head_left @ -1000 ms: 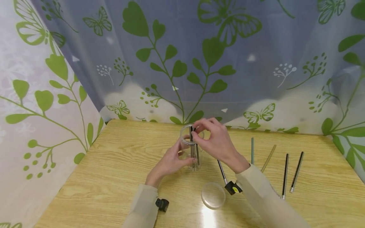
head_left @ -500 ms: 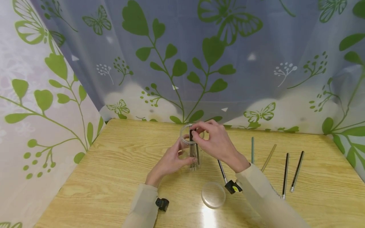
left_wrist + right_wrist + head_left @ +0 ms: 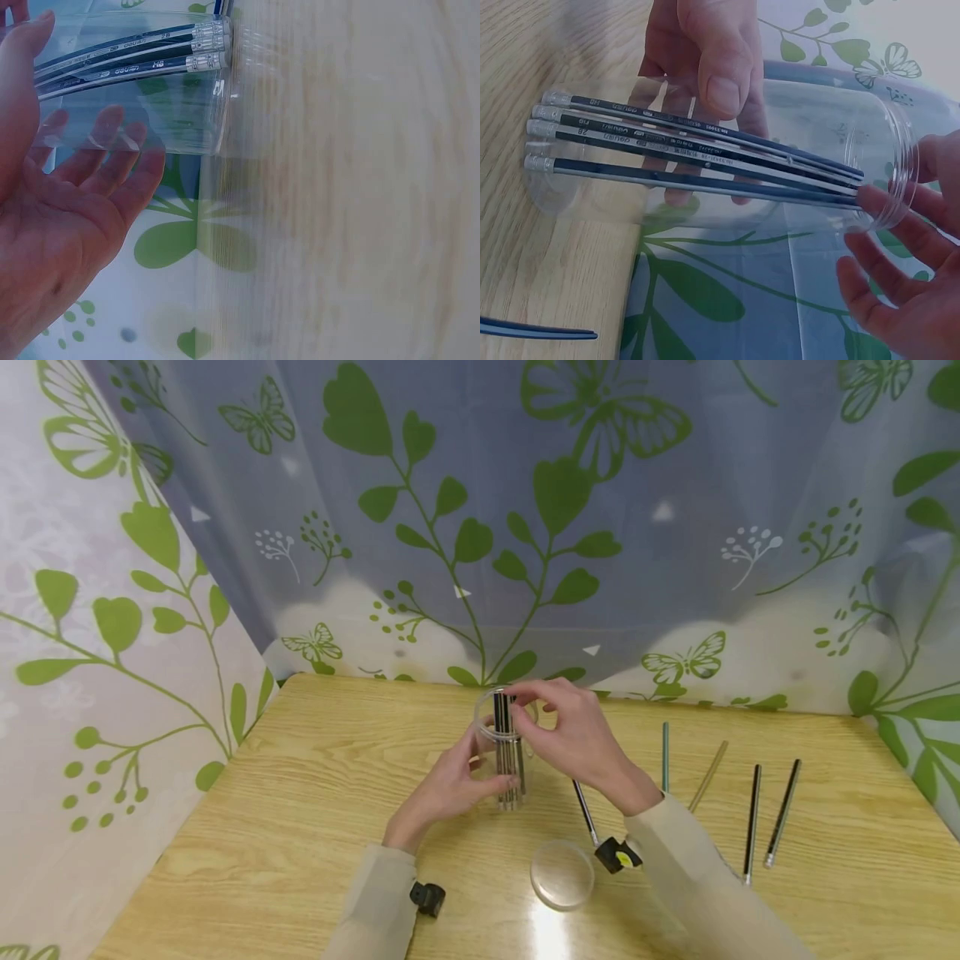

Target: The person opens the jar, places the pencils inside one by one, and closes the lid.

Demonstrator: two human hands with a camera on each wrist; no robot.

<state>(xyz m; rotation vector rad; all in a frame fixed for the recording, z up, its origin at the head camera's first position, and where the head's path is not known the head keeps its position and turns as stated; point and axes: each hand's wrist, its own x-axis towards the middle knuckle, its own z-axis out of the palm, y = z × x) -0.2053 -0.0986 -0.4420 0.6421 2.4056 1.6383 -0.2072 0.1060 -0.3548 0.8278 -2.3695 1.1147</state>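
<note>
A clear plastic jar [image 3: 802,112] stands near the back of the table, uncovered. Inside it, several dark pencils [image 3: 705,142] lean together, their silver ferrules and clear-white eraser ends at the bottom. My left hand [image 3: 453,781] grips the jar's side, thumb in front and fingers behind, as the left wrist view also shows. At the jar's mouth is my right hand [image 3: 573,731], its thumb and forefinger curled together at the upper end of a pencil. In the right wrist view, one fingertip overlaps the pencil ends just inside the threaded rim.
A round clear lid [image 3: 562,877] lies in front of the jar. Another dark pencil [image 3: 585,810] lies partly behind the right wrist. Further right lie a teal pencil [image 3: 665,756], a tan one [image 3: 708,772] and two dark pencils [image 3: 752,822]. A patterned curtain [image 3: 637,568] hangs behind the table.
The pencils in the jar have shifted slightly left and spread apart. My right thumb and forefinger have moved a little to the right. The left hand keeps its grip.
</note>
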